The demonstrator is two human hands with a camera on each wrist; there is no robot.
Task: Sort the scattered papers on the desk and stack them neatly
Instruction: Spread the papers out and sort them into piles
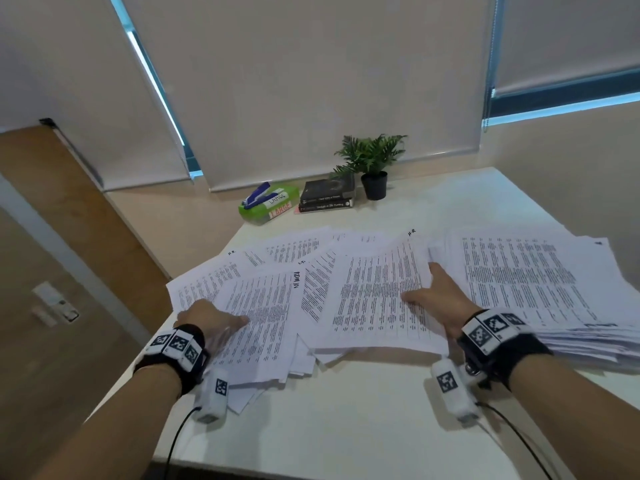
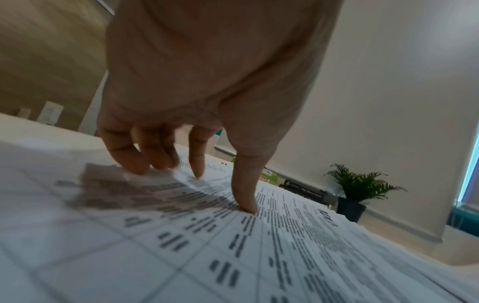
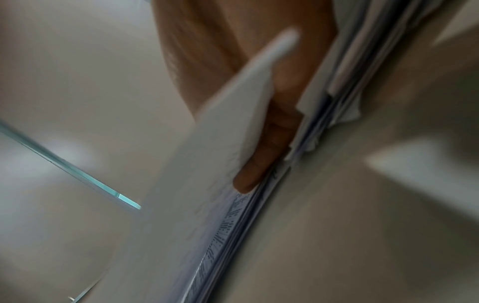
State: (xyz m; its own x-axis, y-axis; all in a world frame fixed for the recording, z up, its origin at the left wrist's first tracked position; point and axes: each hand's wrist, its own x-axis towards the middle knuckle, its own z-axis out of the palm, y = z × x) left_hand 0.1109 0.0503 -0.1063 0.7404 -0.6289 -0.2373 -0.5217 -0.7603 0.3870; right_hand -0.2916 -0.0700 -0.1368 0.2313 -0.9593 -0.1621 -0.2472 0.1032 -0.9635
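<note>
At the left of the white desk (image 1: 346, 410), the left hand (image 1: 211, 322) rests palm down on a fanned heap of printed sheets (image 1: 263, 306), its fingers (image 2: 243, 184) straight and slightly apart. In the left wrist view the thumb tip presses the topmost page while the other fingertips touch the paper further on. These pages are thin, white and flat, covered in dense rows of small black text inside faint ruled cells, and they overlap at skewed angles, some corners hanging past the near pile.

In the middle lies a large sheet (image 1: 377, 296), its right edge under the right hand (image 1: 440, 296). The thumb lies on top of it; the other fingers are tucked beneath its lifted edge, so the hand pinches the page. The right wrist view, blurred, shows one finger (image 3: 269, 143) between that raised page and the layered edges below.

To the right sits a thick, uneven stack of papers (image 1: 540, 282), edges ragged.
</note>
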